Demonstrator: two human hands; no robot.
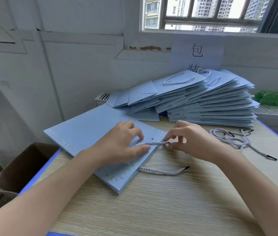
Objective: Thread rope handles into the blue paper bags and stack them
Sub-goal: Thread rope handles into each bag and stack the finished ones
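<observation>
We see a flat blue bag (90, 133) mid-frame with gold dots along its edges. Our left hand (123, 143) presses it, fingers straight; our right hand (191, 142) pinches a twisted white rope (149, 143).

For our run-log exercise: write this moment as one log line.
step: threading handle | left hand: presses rope on blue bag | right hand: pinches rope tip | finished stack: behind

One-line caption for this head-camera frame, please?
Left hand presses a flat blue bag while right hand pinches a rope handle at its edge, finished stack behind.
</observation>
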